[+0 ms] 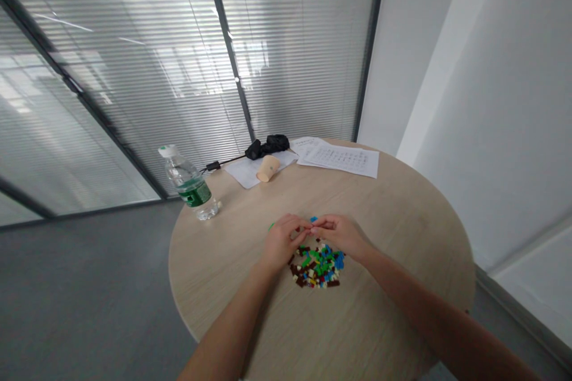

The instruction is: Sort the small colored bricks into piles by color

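My left hand (285, 239) and my right hand (338, 233) meet at the fingertips over the far side of a pile of small toy bricks (318, 265). Both are closed in a pinch. Whatever lies between the fingertips is too small and too covered to name. Brown, green, blue, white and a few yellow and red bricks make up the pile on the table. Just beyond the touching fingers a blue piece (313, 219) shows in part. A bit of green (271, 226) peeks out behind my left hand.
The round wooden table (397, 214) carries a water bottle (190, 184) at its left edge. Toward the back are a paper cup (268, 168) lying on its side, a folded black umbrella (268, 146) and printed sheets (342, 158). Glass panels with blinds stand behind.
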Motion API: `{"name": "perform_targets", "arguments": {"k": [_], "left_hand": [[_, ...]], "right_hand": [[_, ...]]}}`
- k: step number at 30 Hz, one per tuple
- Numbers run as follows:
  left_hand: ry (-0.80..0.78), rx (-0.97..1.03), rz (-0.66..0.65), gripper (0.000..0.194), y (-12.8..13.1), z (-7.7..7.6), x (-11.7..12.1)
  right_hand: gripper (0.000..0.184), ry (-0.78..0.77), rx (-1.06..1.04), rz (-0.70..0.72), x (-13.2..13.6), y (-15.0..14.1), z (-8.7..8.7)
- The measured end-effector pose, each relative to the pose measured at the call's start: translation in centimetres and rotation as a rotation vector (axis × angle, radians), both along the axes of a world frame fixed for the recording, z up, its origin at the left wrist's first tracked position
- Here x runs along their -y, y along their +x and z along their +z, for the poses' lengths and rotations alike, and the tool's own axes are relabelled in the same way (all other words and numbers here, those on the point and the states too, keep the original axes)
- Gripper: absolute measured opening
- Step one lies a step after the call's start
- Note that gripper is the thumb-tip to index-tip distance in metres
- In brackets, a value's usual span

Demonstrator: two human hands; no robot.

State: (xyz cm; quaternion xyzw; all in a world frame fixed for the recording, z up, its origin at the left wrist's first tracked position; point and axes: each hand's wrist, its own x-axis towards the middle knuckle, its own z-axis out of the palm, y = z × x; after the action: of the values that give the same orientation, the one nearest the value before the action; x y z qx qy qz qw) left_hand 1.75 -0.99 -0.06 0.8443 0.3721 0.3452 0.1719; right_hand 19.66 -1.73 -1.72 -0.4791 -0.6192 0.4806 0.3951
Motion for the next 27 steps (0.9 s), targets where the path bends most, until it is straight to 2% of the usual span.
{"name": "perform_targets", "arguments": {"k": [4,7,9,12,19,24,26,27], "left_hand": [[-0.013,-0.029,0.004,0.013,-0.1,0.3,0.1],[-0.002,-0.073,-0.021,0.014,-0.3,0.4,0.1],[-0.004,-0.116,-0.027,0.014,-0.5,0.4,0.0],[-0.006,-0.16,-0.036,0.014,-0.6,0.4,0.0],[-0.019,-0.214,-0.065,0.014,-0.6,0.4,0.0],[-0.043,-0.274,-0.065,0.013,-0.7,0.3,-0.1],[-0.052,-0.297,-0.067,0.014,-0.7,0.2,-0.1],[-0.058,-0.309,-0.069,0.014,-0.8,0.2,-0.1]], "right_hand": [[0.015,0.084,0.116,-0.046,-0.5,1.1,0.4],[0.013,0.245,0.445,-0.198,-1.1,2.8,0.5],[0.014,0.282,0.635,-0.262,-1.5,3.9,0.2],[0.015,0.302,0.8,-0.253,-2.2,4.8,-0.6],[0.014,0.357,0.758,-0.21,-3.1,4.7,-1.6],[0.016,0.352,0.635,-0.279,-2.6,4.8,-0.7],[0.015,0.377,0.587,-0.245,-1.9,4.6,0.0],[0.014,0.408,0.572,-0.178,-1.5,4.3,0.3]]}}
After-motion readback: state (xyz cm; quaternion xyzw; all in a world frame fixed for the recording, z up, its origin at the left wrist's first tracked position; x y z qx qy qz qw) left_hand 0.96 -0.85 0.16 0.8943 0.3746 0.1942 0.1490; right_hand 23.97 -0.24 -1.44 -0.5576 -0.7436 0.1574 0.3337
